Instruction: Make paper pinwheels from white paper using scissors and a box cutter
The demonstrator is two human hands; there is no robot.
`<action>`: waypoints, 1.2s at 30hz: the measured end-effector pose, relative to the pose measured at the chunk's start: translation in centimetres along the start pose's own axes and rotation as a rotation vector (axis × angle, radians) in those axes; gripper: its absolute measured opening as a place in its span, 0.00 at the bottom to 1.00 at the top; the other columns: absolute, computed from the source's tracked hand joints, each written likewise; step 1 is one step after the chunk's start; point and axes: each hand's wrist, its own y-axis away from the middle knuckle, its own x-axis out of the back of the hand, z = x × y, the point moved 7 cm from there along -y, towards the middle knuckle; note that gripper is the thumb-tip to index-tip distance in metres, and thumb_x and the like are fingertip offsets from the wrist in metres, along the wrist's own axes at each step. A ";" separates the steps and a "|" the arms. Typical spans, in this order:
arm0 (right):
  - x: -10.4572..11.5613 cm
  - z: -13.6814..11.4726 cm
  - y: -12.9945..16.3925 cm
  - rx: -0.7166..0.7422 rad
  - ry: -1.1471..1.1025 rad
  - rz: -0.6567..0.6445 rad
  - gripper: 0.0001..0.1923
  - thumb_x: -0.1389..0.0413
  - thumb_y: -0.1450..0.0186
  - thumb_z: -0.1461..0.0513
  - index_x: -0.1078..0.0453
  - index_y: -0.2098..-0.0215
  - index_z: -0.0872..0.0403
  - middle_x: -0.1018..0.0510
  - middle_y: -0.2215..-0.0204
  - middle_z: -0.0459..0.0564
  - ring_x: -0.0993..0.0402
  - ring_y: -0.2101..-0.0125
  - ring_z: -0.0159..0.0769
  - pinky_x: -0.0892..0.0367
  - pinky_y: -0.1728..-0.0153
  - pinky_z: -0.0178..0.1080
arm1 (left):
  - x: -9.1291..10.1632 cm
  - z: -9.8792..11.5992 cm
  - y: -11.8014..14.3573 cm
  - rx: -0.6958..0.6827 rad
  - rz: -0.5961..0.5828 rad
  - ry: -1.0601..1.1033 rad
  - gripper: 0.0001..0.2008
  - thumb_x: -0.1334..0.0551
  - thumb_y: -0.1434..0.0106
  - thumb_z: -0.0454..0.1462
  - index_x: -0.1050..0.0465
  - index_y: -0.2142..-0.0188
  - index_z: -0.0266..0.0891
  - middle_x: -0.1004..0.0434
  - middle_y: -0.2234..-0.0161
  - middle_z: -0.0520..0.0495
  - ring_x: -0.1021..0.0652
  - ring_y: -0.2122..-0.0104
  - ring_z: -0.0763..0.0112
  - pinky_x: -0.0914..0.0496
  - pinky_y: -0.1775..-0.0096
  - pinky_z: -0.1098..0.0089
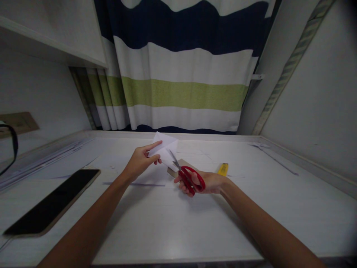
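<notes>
My left hand [142,160] pinches a folded piece of white paper [166,143] between thumb and fingers, held up above the desk. In my right hand [208,182] are red-handled scissors [192,180], with fingers through the loops. The scissors' blades point up and left, slightly apart, close to the paper's lower right part. Whether the blades touch the paper I cannot tell. Behind the paper and scissors, a flat brownish piece [184,163] lies partly hidden on the desk.
A black-screened phone [52,203] lies at the left of the white desk [167,230]. Beyond my right wrist is a yellow object [222,169]. Paper sheets [55,160] lie along the left wall, and a thin strip [276,158] at the right. A striped curtain [184,93] hangs behind.
</notes>
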 end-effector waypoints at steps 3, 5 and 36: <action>-0.1 0.0 0.1 -0.019 -0.009 -0.002 0.33 0.46 0.53 0.46 0.39 0.58 0.61 0.36 0.71 0.49 0.39 0.73 0.27 0.41 0.74 0.32 | -0.1 -0.2 -0.1 -0.005 -0.012 0.012 0.27 0.41 0.51 0.32 0.40 0.49 0.30 0.29 0.81 0.52 0.34 0.80 0.78 0.36 0.75 0.75; -0.1 0.1 0.1 -0.033 -0.021 0.003 0.32 0.45 0.53 0.46 0.39 0.58 0.61 0.36 0.71 0.49 0.39 0.73 0.27 0.40 0.73 0.32 | -0.1 -0.3 -0.1 -0.005 -0.015 0.013 0.27 0.41 0.51 0.32 0.40 0.49 0.31 0.29 0.81 0.51 0.33 0.80 0.78 0.36 0.75 0.75; 0.2 0.5 0.1 -0.059 0.020 0.004 0.34 0.46 0.54 0.44 0.41 0.61 0.61 0.36 0.71 0.50 0.40 0.72 0.29 0.44 0.74 0.34 | -0.3 -0.4 0.0 0.026 -0.044 0.051 0.27 0.41 0.51 0.32 0.40 0.49 0.30 0.29 0.81 0.51 0.31 0.81 0.77 0.34 0.74 0.73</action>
